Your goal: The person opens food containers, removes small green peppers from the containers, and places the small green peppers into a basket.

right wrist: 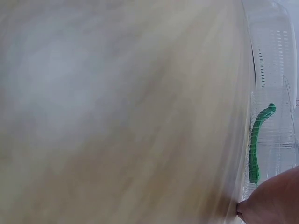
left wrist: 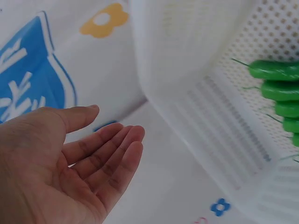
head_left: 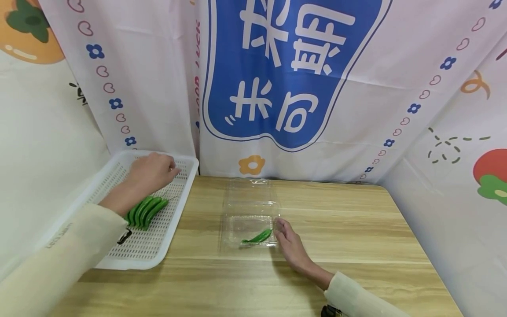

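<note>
My left hand (head_left: pixel 154 171) hovers over the far part of a white plastic basket (head_left: pixel 136 253), holding nothing; in the left wrist view its fingers (left wrist: pixel 100 161) are loosely bent and apart from the thumb. Below the wrist, a row of green chili peppers (head_left: pixel 148 210) lies side by side in the basket, partly hidden by the left arm. A clear plastic clamshell box (head_left: pixel 236 229) stands with its lid folded back, and one green chili pepper (head_left: pixel 259 237) lies slantwise inside. My right hand (head_left: pixel 292 247) rests against the box's right side, fingertips at the rim.
The box stands on a wood-grain table (head_left: pixel 336 229), to the right of the basket. Behind the table hangs a printed cloth (head_left: pixel 166 88) with a blue panel, and more cloth walls (head_left: pixel 455 211) close in both sides.
</note>
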A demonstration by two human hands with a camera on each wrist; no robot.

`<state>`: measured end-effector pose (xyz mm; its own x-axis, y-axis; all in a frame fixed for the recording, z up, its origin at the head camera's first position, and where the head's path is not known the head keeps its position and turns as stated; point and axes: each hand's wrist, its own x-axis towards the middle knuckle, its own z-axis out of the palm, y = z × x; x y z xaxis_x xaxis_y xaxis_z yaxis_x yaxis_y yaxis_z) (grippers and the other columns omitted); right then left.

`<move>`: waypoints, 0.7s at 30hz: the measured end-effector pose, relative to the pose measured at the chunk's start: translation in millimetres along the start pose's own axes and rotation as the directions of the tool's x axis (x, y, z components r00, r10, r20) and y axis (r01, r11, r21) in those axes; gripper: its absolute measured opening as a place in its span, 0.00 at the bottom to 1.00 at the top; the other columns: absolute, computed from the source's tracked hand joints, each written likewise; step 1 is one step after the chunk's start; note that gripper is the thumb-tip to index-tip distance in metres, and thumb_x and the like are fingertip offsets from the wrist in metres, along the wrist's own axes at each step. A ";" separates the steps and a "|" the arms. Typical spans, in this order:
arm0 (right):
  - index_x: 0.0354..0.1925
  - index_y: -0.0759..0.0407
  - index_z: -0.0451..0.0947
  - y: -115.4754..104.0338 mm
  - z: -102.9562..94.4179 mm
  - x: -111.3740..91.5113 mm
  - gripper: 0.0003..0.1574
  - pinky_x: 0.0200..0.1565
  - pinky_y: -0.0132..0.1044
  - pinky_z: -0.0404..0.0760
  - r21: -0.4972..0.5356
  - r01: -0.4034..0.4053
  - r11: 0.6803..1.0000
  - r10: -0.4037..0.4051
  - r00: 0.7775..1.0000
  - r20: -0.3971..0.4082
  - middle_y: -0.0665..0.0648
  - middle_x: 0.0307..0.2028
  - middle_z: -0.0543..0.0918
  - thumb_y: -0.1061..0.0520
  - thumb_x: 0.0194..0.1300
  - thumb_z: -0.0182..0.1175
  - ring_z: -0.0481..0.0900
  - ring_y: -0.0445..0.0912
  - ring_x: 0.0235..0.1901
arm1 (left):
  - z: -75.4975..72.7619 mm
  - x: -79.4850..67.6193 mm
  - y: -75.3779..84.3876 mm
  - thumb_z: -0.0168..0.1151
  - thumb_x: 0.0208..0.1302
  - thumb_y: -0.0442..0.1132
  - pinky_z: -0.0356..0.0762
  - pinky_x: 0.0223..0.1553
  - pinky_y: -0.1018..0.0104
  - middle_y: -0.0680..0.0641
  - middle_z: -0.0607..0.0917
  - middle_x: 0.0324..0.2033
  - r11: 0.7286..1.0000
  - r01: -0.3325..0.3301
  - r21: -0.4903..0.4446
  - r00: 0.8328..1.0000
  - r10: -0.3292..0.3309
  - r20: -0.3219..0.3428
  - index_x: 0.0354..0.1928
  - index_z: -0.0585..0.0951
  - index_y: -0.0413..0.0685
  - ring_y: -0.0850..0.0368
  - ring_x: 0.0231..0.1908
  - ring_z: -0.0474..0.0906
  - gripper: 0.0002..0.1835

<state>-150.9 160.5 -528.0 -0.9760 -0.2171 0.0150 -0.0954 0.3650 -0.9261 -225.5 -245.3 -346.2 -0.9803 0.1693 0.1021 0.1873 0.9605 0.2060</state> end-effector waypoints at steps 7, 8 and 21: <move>0.76 0.67 0.62 1.2 -0.4 -0.2 0.30 0.72 0.63 0.67 -0.003 -0.003 1.000 0.003 1.000 -0.004 0.73 0.74 0.69 0.58 0.84 0.50 0.67 0.68 0.74 | -1.8 7.0 39.6 0.62 0.76 0.44 0.85 0.40 0.44 0.35 0.90 0.43 0.999 -0.033 0.007 0.999 0.033 -0.009 0.50 0.87 0.34 0.40 0.39 0.87 0.17; 0.76 0.67 0.62 1.4 -0.5 -0.2 0.30 0.72 0.63 0.67 -0.002 -0.002 1.000 0.002 1.000 -0.006 0.73 0.74 0.69 0.58 0.83 0.50 0.67 0.67 0.74 | -1.1 8.3 45.4 0.62 0.75 0.43 0.86 0.39 0.45 0.35 0.90 0.43 0.999 -0.048 0.008 0.999 0.048 -0.017 0.49 0.87 0.35 0.41 0.39 0.87 0.16; 0.77 0.67 0.62 -0.4 -0.7 -0.3 0.31 0.73 0.62 0.66 0.033 -0.002 0.999 0.002 1.000 0.001 0.73 0.74 0.68 0.57 0.83 0.51 0.66 0.66 0.75 | 10.6 29.7 120.0 0.69 0.72 0.44 0.88 0.39 0.51 0.41 0.92 0.41 0.979 -0.195 0.059 0.981 0.196 0.003 0.46 0.90 0.40 0.46 0.37 0.89 0.13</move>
<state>-150.7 161.1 -527.3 -0.9761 -0.2169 0.0131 -0.0871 0.3353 -0.9381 -232.8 -122.7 -328.8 -0.9249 0.3545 0.1377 0.3712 0.9201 0.1246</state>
